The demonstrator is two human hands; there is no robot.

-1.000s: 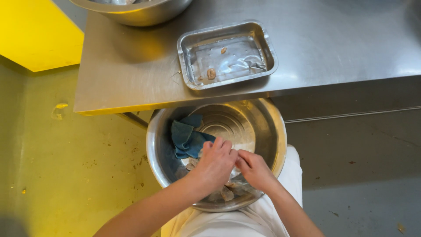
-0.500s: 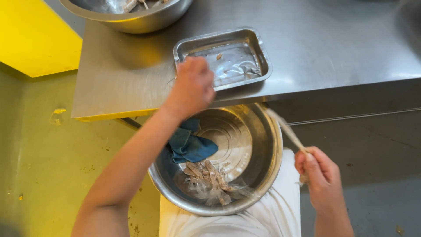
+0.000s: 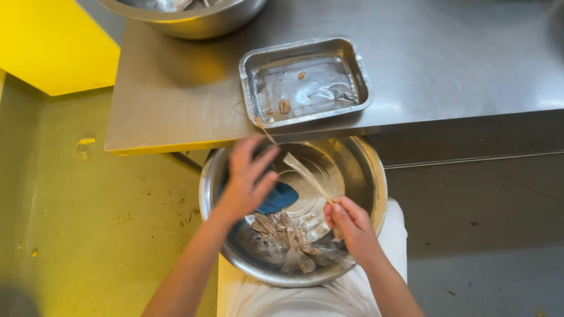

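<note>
A large steel bowl (image 3: 370, 176) rests on my lap below the table edge. Inside it lie a blue cloth (image 3: 279, 198) and a heap of pale, floured strips (image 3: 282, 235). My left hand (image 3: 247, 179) hovers over the bowl's left side with fingers spread, nothing in it, just above the blue cloth. My right hand (image 3: 349, 226) is closed on a long pale strip (image 3: 305, 173) that stretches up and left across the bowl. A rectangular metal tray (image 3: 359, 67) sits on the steel table, holding a few small brown bits.
The steel table (image 3: 458, 58) fills the upper part of the view, its front edge just above the bowl. A second big steel bowl (image 3: 194, 20) stands at the table's back left. Yellow floor lies to the left, grey floor to the right.
My left hand has come back from the tray down over the bowl. My right hand has moved in from the right, and the pale strip it holds now lies across the bowl.
</note>
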